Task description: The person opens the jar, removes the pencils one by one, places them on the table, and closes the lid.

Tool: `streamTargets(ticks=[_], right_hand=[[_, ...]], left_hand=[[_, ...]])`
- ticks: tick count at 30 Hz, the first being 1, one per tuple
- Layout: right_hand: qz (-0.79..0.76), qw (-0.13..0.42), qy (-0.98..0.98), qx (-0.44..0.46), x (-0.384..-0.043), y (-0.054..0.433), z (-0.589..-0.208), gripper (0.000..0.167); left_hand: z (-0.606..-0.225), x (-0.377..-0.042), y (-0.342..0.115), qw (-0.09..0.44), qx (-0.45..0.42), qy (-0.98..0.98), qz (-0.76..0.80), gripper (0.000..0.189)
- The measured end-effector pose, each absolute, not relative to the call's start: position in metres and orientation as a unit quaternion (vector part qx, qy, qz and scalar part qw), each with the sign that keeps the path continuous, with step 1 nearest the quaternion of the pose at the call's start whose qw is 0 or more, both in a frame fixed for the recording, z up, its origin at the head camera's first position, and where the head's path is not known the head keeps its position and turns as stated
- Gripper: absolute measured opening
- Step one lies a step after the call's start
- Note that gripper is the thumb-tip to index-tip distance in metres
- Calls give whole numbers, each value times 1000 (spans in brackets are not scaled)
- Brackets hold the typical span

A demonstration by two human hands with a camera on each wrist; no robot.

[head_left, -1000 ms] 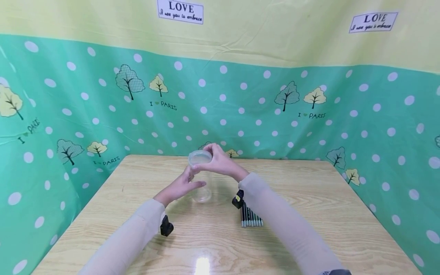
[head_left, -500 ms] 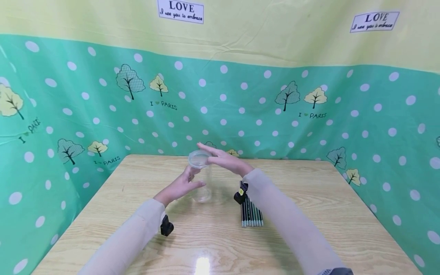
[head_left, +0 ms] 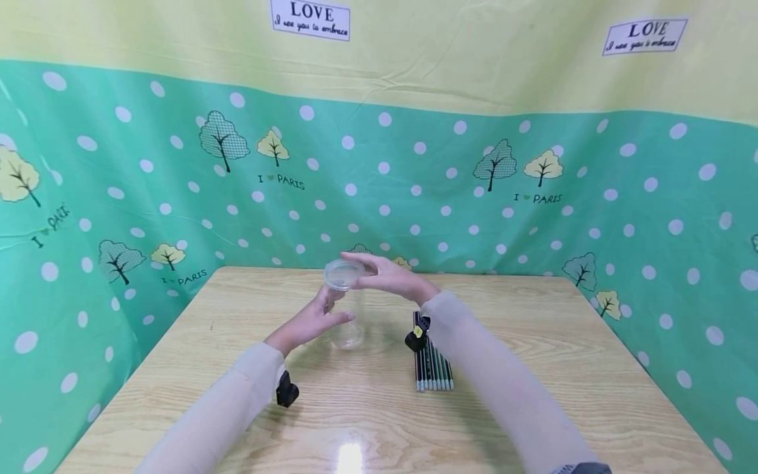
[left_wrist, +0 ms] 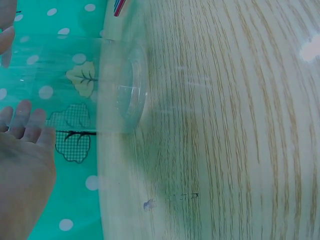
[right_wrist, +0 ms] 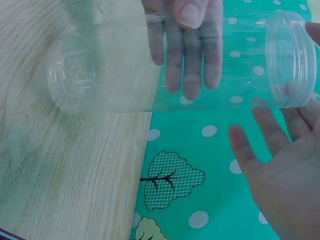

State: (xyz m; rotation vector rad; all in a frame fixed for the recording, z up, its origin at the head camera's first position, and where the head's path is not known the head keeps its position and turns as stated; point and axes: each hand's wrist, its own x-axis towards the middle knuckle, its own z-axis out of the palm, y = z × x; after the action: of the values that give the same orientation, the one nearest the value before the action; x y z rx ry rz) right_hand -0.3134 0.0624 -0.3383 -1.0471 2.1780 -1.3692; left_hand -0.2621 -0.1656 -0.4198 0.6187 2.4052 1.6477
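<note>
A tall clear plastic jar (head_left: 348,337) stands upright on the wooden table, its see-through base (left_wrist: 132,90) showing in the left wrist view. My left hand (head_left: 312,321) grips the jar's body from the left, thumb in front and fingers (right_wrist: 192,75) visible through the clear wall in the right wrist view. On top sits a translucent round lid (head_left: 340,274). My right hand (head_left: 391,276) holds the lid's rim from the right, thumb on the near side and fingers on the far side. In the right wrist view, right fingertips lie along the ridged lid edge.
Several dark pencils (head_left: 435,374) with pale ends lie in a row right of the jar, partly under my right wrist's black camera (head_left: 417,336). A green and yellow patterned cloth (head_left: 414,164) hangs behind the table (head_left: 521,342) and along its sides.
My right hand loosened from the lid and drew back slightly right with fingers straighter, then came round the lid's rim again. The left hand and jar stayed put.
</note>
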Motion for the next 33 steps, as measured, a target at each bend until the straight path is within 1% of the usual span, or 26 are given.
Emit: streamTargets(ticks=[4,13,17,19,22,24,27,29,31,33], right_hand=[[-489,149,784,-354,-309,60,-340,68],[-448,27,840,-305,-298,44,-346,76],[-444,-3,846,-296,-294,39,-345,74],[-438,-8,849,-297,-293,39,-345,77],[-425,1,855,-298,-293,41,-343,86],[-421,18,855,-302,-293,43,-340,89],[-439,63,839,-315,-296,48,-336,80],[-463,106,817,-328,-298,51,-333,73],[-479,146,795,-341,-301,54,-332,71],[-484,175,780,-356,-303,55,-332,71]], left_hand=[[-420,-262,-165,82,208,803,552,96],[-422,-262,-167,88,223,796,556,96],[-421,-261,-168,89,229,793,557,93],[-420,-261,-168,90,231,792,558,93],[-421,-263,-168,87,233,794,555,93],[-422,-264,-167,81,238,795,553,94],[-421,-264,-166,73,241,796,551,94],[-421,-264,-166,72,240,795,553,93],[-421,-264,-166,74,235,796,553,92],[-421,-264,-166,75,234,797,551,91]])
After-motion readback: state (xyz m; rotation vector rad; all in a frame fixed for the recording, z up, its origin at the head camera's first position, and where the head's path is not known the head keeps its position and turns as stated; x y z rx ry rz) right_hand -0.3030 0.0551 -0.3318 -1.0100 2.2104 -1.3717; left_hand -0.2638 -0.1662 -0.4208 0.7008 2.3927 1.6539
